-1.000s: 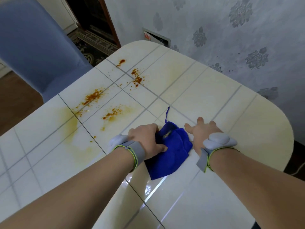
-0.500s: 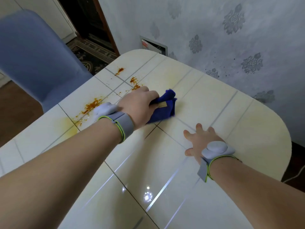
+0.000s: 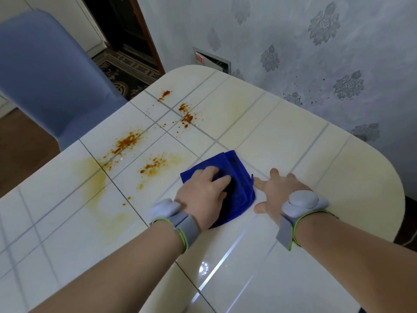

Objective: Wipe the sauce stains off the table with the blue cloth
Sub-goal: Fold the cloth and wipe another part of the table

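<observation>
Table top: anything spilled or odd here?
Yes. Orange-brown sauce stains are spattered across the table, with yellowish smears nearer. Dark specks dot the wall. The blue cloth lies folded under the left hand, short of the stains.

Light: bright, even indoor light is falling from overhead.
Glare: a white hotspot and pale streaks are shining on the glossy tabletop near the bottom.
Shadows: soft and faint.
Blur: the chair and frame corners are smearing.
Distortion: wide-angle bending is curving the edges.
</observation>
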{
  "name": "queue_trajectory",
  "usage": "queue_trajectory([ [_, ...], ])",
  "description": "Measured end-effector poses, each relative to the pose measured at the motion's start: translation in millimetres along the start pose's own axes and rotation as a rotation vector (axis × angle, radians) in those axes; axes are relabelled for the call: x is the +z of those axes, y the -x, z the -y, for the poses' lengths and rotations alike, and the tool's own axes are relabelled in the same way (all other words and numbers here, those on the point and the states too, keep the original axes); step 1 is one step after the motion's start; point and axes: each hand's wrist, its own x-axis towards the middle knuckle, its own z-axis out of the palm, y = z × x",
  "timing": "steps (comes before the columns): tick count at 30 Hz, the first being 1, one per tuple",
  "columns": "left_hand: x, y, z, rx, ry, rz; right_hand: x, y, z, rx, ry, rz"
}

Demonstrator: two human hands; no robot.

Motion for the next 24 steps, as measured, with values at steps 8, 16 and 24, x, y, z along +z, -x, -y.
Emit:
queue_trajectory([
  [8, 21.4, -47.5, -12.9, -0.232, -0.201, 0.282, -27.8, -16.6, -22.0, -0.105, 0.040, -0.194],
  [16, 34.3, -100.3, -33.9, -0.336, -0.247, 0.295, -40.6, -50.1, -49.7, 0.077, 0.042, -0.141],
  [24, 21.8, -175.0, -20.0, -0.379, -0.233, 0.293, -41.8, -58.1, -52.5, 0.088, -0.079, -0.084],
])
